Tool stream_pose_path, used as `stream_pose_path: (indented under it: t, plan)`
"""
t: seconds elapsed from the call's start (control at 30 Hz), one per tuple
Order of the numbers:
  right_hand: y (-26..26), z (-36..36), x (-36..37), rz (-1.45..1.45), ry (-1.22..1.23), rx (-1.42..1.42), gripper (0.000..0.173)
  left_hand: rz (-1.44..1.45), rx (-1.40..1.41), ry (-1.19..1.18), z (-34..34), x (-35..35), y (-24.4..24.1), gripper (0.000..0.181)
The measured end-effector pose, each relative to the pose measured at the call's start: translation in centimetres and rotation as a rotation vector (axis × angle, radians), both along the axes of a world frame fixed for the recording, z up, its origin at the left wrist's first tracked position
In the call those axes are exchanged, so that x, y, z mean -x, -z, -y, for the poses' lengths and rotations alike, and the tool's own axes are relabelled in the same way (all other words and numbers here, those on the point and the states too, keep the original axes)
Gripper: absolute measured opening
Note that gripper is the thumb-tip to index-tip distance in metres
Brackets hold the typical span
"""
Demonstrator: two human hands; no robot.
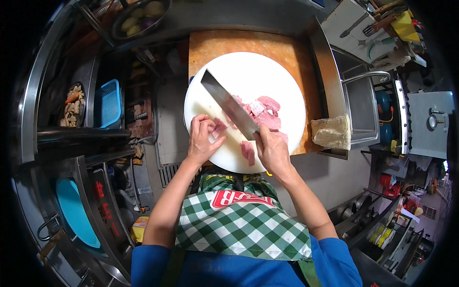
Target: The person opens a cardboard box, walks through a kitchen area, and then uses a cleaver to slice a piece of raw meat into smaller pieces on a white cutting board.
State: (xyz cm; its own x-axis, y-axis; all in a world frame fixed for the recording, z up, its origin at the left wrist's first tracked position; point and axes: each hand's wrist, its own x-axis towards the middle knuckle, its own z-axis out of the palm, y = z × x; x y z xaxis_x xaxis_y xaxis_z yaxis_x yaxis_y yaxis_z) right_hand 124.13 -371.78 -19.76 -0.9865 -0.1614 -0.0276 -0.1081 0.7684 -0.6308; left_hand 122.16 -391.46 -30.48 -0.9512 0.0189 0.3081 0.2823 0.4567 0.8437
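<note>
A round white cutting board [283, 79] lies before me with slices of raw meat [267, 116] on its right half. My right hand [271, 147] grips a cleaver [229, 104], whose broad blade points up and to the left over the board, covering part of the meat. A separate meat strip [247, 153] lies near the board's lower edge, beside the right hand. At the board's left side, my left hand [203, 139] has curled fingers at a small piece of meat [219, 127]; the fingertips seem to touch it, but whether they grip it is unclear.
The board rests on an orange-brown worktop [222, 41]. A folded cloth [330, 132] hangs at its right edge, near a metal frame. On the left are a blue plastic basket [109, 104] and a container of ginger-like roots [73, 107]. A bowl of vegetables [141, 18] stands at upper left.
</note>
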Motion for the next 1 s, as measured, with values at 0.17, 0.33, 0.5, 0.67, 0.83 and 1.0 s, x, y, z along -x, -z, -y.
stream_pose_path:
  t: [0.17,0.33,0.5,0.67,0.83,1.0]
  plan:
    - [1.3,0.5,-0.6,0.003,-0.122,-0.09,0.013,-0.145,0.246,0.203,1.7,0.5,0.9,0.027]
    - [1.8,0.3,-0.8,0.089,-0.151,-0.105,0.009,-0.203,0.201,0.181,0.7,0.6,1.6,0.024]
    - [4.6,3.8,2.5,0.021,-0.128,-0.196,0.009,-0.208,0.199,0.187,-0.2,0.6,1.8,0.019]
    - [5.0,1.7,5.0,0.078,-0.173,0.035,0.01,-0.071,0.025,0.154,1.3,-0.1,1.4,0.03]
    - [3.0,1.7,1.0,-0.015,-0.173,-0.138,0.005,-0.173,0.218,0.198,2.5,-0.3,1.3,0.028]
    - [3.1,2.1,-0.2,0.009,-0.184,-0.213,0.011,-0.216,0.235,0.198,1.5,-0.1,1.8,0.021]
